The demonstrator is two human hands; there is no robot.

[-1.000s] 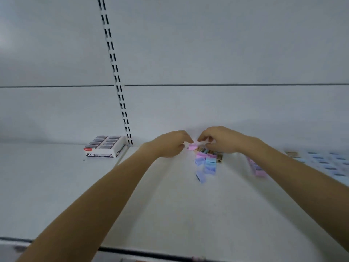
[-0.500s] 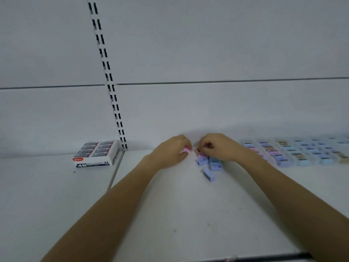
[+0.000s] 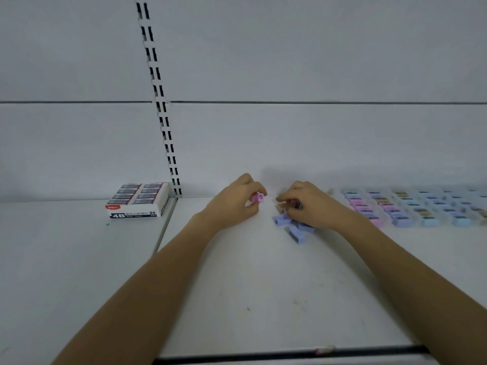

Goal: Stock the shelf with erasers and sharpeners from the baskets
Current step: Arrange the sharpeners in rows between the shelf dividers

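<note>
My left hand [image 3: 235, 201] pinches a small pink sharpener [image 3: 257, 197] near the back of the white shelf [image 3: 263, 285]. My right hand [image 3: 308, 204] rests over a loose heap of sharpeners [image 3: 292, 225], mostly blue, and its fingertips pinch a dark-faced piece in the heap. Part of the heap is hidden under that hand. Rows of pastel sharpeners [image 3: 411, 209] in pink, blue and tan are lined up along the back wall to the right.
A white box of 4B erasers [image 3: 139, 200] lies at the back of the neighbouring shelf on the left. A slotted upright [image 3: 163, 122] divides the back panels. The shelf's dark front edge [image 3: 290, 355] runs along the bottom.
My hands have drawn apart: the left one carried the pink sharpener leftward out of the heap. The view swung right, so the lined-up rows on the right now show.
</note>
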